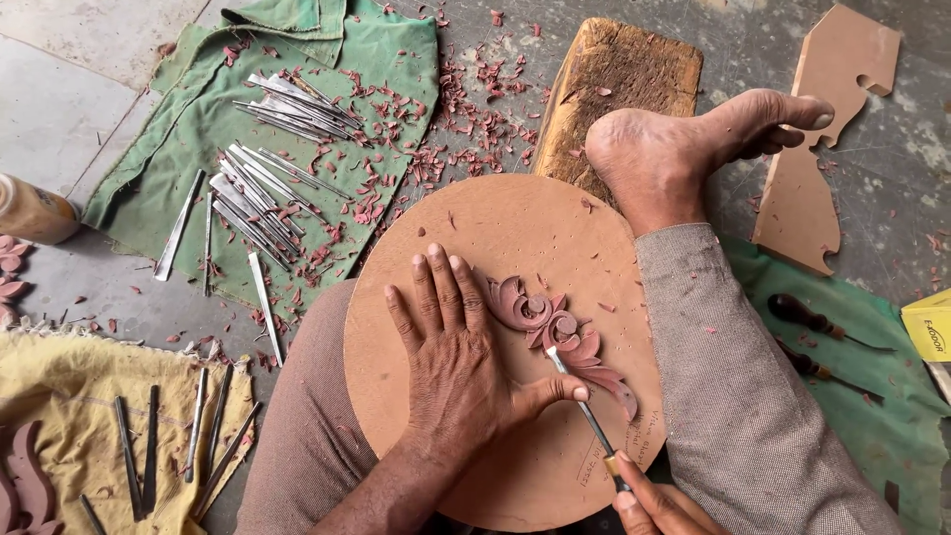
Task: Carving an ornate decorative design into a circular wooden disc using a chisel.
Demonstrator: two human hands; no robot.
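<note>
Carving: scroll ornament (560, 335) sits mid round board (495, 248), which rests on my lap.
Right hand (654, 507): fingers closed on chisel (592, 421), tip at ornament.
Left hand (461, 372): flat, fingers spread, holding nothing, pinning board, thumb steadying blade.
Spare chisels (263, 188): on green cloth (386, 59), within reach.

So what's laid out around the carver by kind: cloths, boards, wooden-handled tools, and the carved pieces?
Green cloths: 2
Yellow cloth: 1
Round board: 1
Cut-out board: 1
Wooden block: 1
Scroll carving on the round board: 1
Wooden-handled tools on the right: 2
Total: 9
Loose metal chisels: too many to count.
</note>
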